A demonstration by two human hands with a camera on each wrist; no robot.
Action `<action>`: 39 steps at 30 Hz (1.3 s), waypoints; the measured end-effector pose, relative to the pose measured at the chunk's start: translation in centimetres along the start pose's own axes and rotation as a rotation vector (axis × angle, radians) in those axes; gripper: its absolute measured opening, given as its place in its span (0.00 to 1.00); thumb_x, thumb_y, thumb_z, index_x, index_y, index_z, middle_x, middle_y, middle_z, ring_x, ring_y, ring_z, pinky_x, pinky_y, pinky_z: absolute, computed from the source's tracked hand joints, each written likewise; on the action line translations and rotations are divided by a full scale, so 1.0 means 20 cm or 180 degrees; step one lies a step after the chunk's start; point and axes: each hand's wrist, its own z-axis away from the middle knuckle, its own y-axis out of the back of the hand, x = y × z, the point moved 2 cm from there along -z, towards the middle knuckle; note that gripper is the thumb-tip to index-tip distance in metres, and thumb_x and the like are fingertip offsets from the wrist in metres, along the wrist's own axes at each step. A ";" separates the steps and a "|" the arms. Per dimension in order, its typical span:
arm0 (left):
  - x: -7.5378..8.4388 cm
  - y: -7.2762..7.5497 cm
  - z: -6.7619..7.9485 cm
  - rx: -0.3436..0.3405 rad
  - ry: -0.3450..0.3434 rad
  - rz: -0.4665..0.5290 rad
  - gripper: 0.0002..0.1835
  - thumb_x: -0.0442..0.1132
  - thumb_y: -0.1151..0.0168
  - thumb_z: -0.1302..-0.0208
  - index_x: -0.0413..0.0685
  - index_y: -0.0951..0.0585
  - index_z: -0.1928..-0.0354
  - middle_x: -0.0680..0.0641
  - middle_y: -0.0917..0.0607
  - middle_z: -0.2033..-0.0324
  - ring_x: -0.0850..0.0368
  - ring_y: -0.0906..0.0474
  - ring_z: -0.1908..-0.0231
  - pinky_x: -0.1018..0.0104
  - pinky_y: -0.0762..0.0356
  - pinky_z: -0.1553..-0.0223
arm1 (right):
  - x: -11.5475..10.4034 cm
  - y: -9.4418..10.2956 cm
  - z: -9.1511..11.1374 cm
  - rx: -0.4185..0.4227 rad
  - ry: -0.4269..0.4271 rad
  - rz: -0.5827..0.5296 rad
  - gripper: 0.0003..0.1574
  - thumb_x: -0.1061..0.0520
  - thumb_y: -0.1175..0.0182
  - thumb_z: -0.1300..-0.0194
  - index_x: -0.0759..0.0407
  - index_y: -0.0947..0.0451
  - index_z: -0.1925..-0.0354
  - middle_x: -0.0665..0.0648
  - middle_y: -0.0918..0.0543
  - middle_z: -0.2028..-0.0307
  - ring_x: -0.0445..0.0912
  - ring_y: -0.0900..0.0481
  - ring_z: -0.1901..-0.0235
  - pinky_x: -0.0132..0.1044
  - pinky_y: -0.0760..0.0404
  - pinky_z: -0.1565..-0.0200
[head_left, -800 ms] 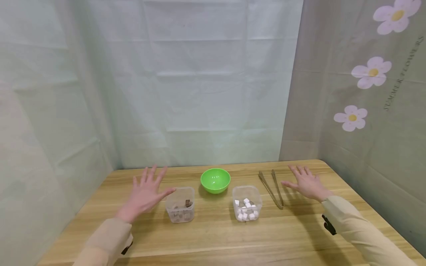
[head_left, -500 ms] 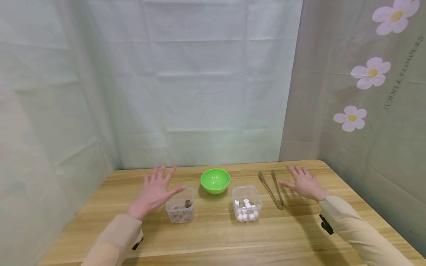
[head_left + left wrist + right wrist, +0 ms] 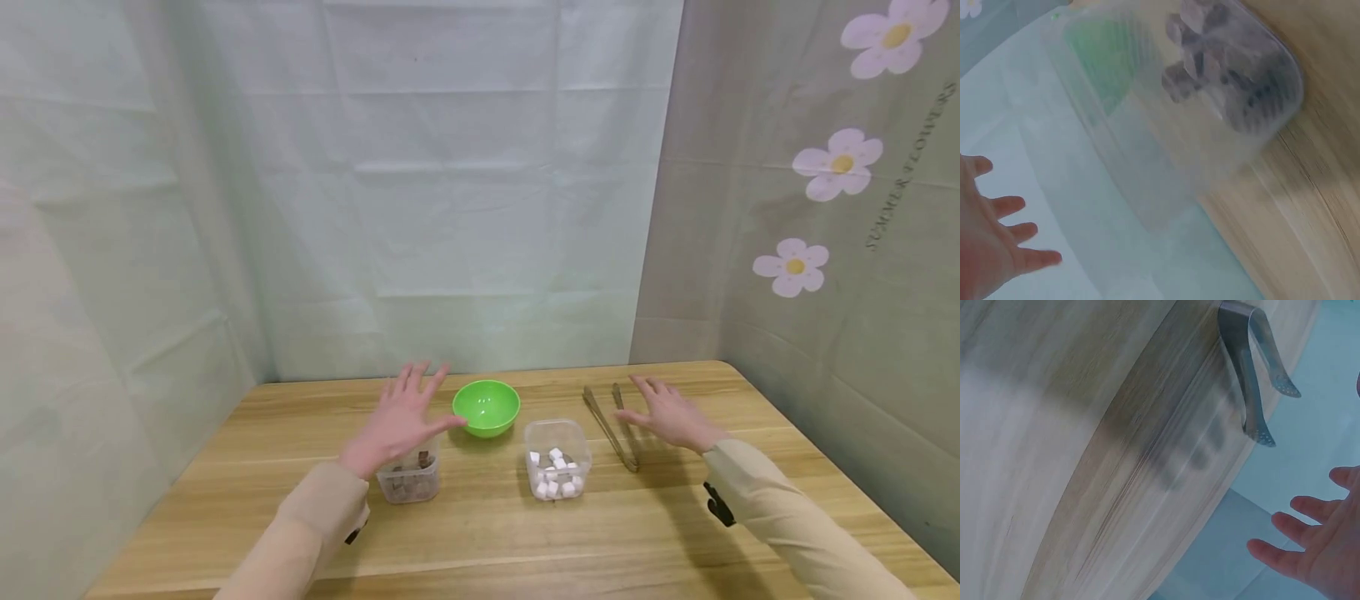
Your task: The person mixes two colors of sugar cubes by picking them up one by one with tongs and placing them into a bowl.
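Observation:
My left hand (image 3: 400,423), fingers spread, is held in the air over the clear tub of brown cubes (image 3: 411,487) and partly hides it. Its thumb points towards the green bowl (image 3: 486,408). In the left wrist view the brown cubes (image 3: 1235,56) show through the tub wall. My right hand (image 3: 672,417), also spread and holding nothing, hovers beside the metal tongs (image 3: 606,427), covering part of one arm. The right wrist view shows the tongs (image 3: 1244,369) lying spread on the wood. Between the hands stands a second clear tub (image 3: 557,433) with several white cubes (image 3: 552,488).
All of this stands on a wooden table (image 3: 480,550). A pale cloth curtain (image 3: 465,208) hangs behind its far edge, and a grey one with printed flowers (image 3: 795,267) hangs on the right.
My left hand has moved right, from beside the tub of brown cubes to above it. My right hand has shifted slightly left towards the tongs. The tubs, bowl and tongs stay put.

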 end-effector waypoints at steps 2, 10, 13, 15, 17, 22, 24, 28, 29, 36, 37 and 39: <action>0.03 -0.01 -0.02 0.0014 -0.0101 -0.0017 0.48 0.73 0.56 0.48 0.52 0.49 0.31 0.37 0.48 0.35 0.36 0.56 0.37 0.38 0.56 0.44 | -0.01 -0.01 -0.01 -0.0008 0.0010 -0.0018 0.52 0.34 0.49 0.40 0.71 0.50 0.35 0.77 0.44 0.41 0.74 0.44 0.46 0.68 0.42 0.53; 0.15 -0.05 -0.10 0.0031 -0.0488 -0.0011 0.46 0.71 0.50 0.49 0.50 0.41 0.33 0.39 0.41 0.38 0.42 0.46 0.40 0.46 0.42 0.46 | -0.05 -0.04 -0.03 -0.0113 -0.0063 -0.0103 0.55 0.35 0.49 0.39 0.78 0.52 0.38 0.81 0.44 0.43 0.74 0.46 0.45 0.64 0.44 0.48; 0.19 -0.06 -0.12 -0.0013 -0.0615 0.0049 0.45 0.69 0.47 0.49 0.51 0.40 0.34 0.40 0.40 0.39 0.45 0.44 0.41 0.48 0.37 0.48 | -0.06 -0.05 -0.04 -0.0166 -0.0105 -0.0121 0.54 0.36 0.48 0.40 0.81 0.50 0.39 0.83 0.44 0.45 0.73 0.45 0.46 0.63 0.43 0.48; 0.21 -0.08 -0.14 -0.0097 -0.0716 0.0115 0.45 0.69 0.46 0.49 0.52 0.40 0.34 0.42 0.40 0.39 0.47 0.43 0.41 0.51 0.35 0.49 | -0.07 -0.05 -0.04 -0.0245 -0.0156 -0.0160 0.54 0.36 0.47 0.40 0.82 0.49 0.40 0.83 0.44 0.45 0.73 0.44 0.46 0.62 0.42 0.49; 0.24 -0.09 -0.16 -0.0196 -0.0859 0.0180 0.43 0.68 0.46 0.48 0.51 0.40 0.34 0.43 0.39 0.39 0.49 0.43 0.41 0.54 0.34 0.49 | -0.07 -0.07 -0.04 -0.0330 -0.0191 -0.0176 0.55 0.36 0.47 0.40 0.83 0.49 0.41 0.84 0.43 0.46 0.73 0.43 0.46 0.61 0.41 0.49; 0.30 -0.14 -0.19 -0.0375 -0.1198 0.0309 0.41 0.63 0.43 0.46 0.48 0.38 0.36 0.45 0.38 0.40 0.51 0.40 0.42 0.59 0.38 0.46 | -0.08 -0.10 -0.05 -0.0470 -0.0208 -0.0221 0.55 0.36 0.47 0.40 0.85 0.47 0.43 0.84 0.41 0.47 0.72 0.41 0.47 0.59 0.39 0.48; 0.32 -0.16 -0.20 -0.0405 -0.1282 0.0277 0.41 0.63 0.42 0.47 0.46 0.37 0.37 0.46 0.36 0.40 0.52 0.39 0.43 0.60 0.39 0.45 | -0.08 -0.11 -0.05 -0.0502 -0.0191 -0.0235 0.54 0.37 0.46 0.40 0.87 0.46 0.45 0.85 0.40 0.48 0.72 0.41 0.47 0.59 0.39 0.48; 0.35 -0.20 -0.22 -0.0477 -0.1384 0.0270 0.43 0.65 0.42 0.49 0.43 0.36 0.38 0.46 0.34 0.42 0.53 0.38 0.43 0.63 0.40 0.44 | -0.08 -0.13 -0.06 -0.0576 -0.0230 -0.0266 0.55 0.37 0.45 0.41 0.88 0.46 0.46 0.85 0.41 0.48 0.72 0.41 0.47 0.58 0.39 0.48; 0.36 -0.21 -0.22 -0.0488 -0.1403 0.0275 0.44 0.65 0.42 0.50 0.43 0.36 0.38 0.46 0.34 0.42 0.53 0.38 0.43 0.64 0.40 0.44 | -0.08 -0.14 -0.06 -0.0602 -0.0256 -0.0281 0.55 0.37 0.45 0.41 0.88 0.46 0.46 0.85 0.41 0.48 0.73 0.41 0.47 0.58 0.39 0.48; 0.40 -0.30 -0.23 -0.0649 -0.1315 0.0456 0.47 0.65 0.38 0.55 0.42 0.36 0.38 0.46 0.35 0.41 0.53 0.38 0.43 0.65 0.41 0.44 | -0.09 -0.14 -0.06 -0.0679 -0.0386 -0.0498 0.53 0.36 0.42 0.44 0.88 0.40 0.51 0.84 0.36 0.53 0.68 0.31 0.55 0.56 0.32 0.53; 0.40 -0.31 -0.23 -0.0686 -0.1266 0.0525 0.47 0.65 0.37 0.55 0.42 0.36 0.38 0.46 0.35 0.41 0.53 0.39 0.42 0.64 0.42 0.44 | -0.09 -0.14 -0.06 -0.0658 -0.0337 -0.0524 0.49 0.36 0.42 0.44 0.85 0.35 0.57 0.81 0.30 0.59 0.63 0.26 0.62 0.51 0.27 0.57; 0.41 -0.32 -0.22 -0.0742 -0.1171 0.0606 0.49 0.67 0.38 0.56 0.43 0.37 0.37 0.46 0.37 0.39 0.53 0.40 0.41 0.64 0.43 0.43 | -0.10 -0.14 -0.06 -0.0616 -0.0287 -0.0583 0.40 0.36 0.40 0.46 0.76 0.30 0.70 0.71 0.26 0.71 0.52 0.27 0.76 0.44 0.24 0.69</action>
